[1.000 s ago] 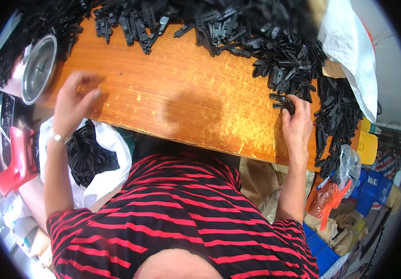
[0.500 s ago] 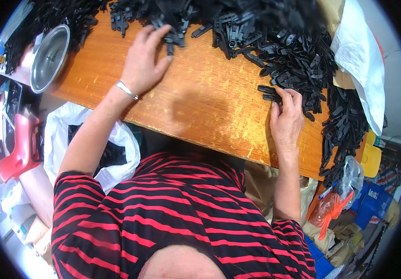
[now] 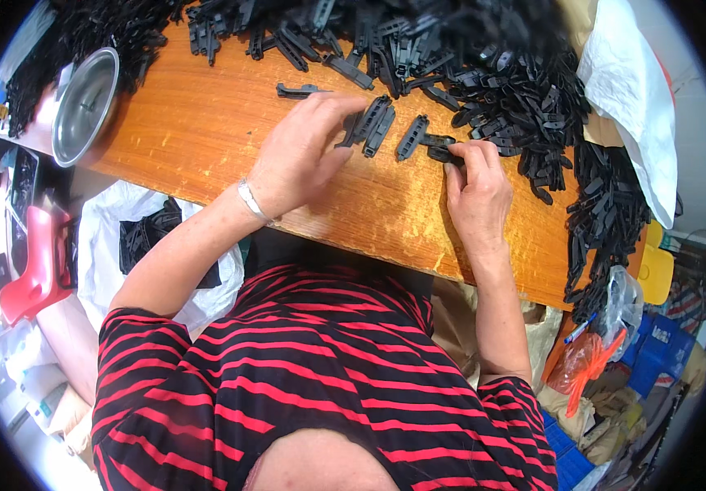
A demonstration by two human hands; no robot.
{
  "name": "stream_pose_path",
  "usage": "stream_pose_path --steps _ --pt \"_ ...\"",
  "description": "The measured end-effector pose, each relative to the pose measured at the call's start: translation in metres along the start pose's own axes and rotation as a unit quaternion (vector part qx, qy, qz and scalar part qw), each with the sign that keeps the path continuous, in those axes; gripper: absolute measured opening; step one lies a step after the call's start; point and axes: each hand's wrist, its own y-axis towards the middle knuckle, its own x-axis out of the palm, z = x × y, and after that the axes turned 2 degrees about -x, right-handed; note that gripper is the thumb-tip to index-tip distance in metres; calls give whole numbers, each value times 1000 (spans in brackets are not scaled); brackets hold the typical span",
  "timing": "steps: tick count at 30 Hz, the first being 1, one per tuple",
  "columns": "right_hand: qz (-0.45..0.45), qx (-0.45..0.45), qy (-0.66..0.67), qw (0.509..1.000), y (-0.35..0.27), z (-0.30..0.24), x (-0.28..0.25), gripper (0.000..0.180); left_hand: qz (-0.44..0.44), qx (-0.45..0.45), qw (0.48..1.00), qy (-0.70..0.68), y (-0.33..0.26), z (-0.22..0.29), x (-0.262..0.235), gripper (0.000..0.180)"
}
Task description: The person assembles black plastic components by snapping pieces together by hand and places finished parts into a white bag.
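My left hand [image 3: 308, 151], a silver bracelet at its wrist, is curled over the middle of the wooden table [image 3: 230, 123]. Its thumb and fingers close round the near end of a few slim black plastic clips [image 3: 378, 127] lying side by side. To their right a single slotted black clip [image 3: 412, 137] lies flat and apart. My right hand [image 3: 481, 192] pinches another dark clip [image 3: 441, 152] between thumb and fingertips, its far end showing. Behind the left hand one more long clip [image 3: 297, 91] rests alone on the wood.
A large heap of black clips [image 3: 516, 98] covers the table's back and right side, spilling down the right edge. A round metal bowl [image 3: 87, 106] stands at the left. Below the table edge hangs an open white sack [image 3: 103, 262] with black pieces inside. A red chair [image 3: 38, 262] is farther left.
My left hand has come rightward and nearer from the heap, and several clips now lie mid-table. The right hand has shifted slightly left with the clip at its fingertips.
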Motion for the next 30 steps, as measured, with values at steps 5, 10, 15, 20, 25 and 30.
stream_pose_path --steps 5,10,15,20,25,30 --pt "-24 23 -14 999 -10 -3 -6 22 -36 -30 999 16 -3 3 -7 51" --pt "-11 20 14 1000 -18 -18 -5 28 -8 -53 998 -30 -6 -2 -3 44" --pt "-74 75 60 993 -18 -38 -3 36 -17 -41 999 15 -2 -2 0 38" --pt "-99 97 162 977 -18 -40 -2 26 -14 -41 998 37 0 -5 4 33" --pt "-96 -5 129 987 -11 -31 -14 21 -34 -183 980 -72 -4 -6 -7 30" --pt "-137 -76 117 981 -7 -32 -11 22 -56 -226 967 -107 -5 -12 -14 28"
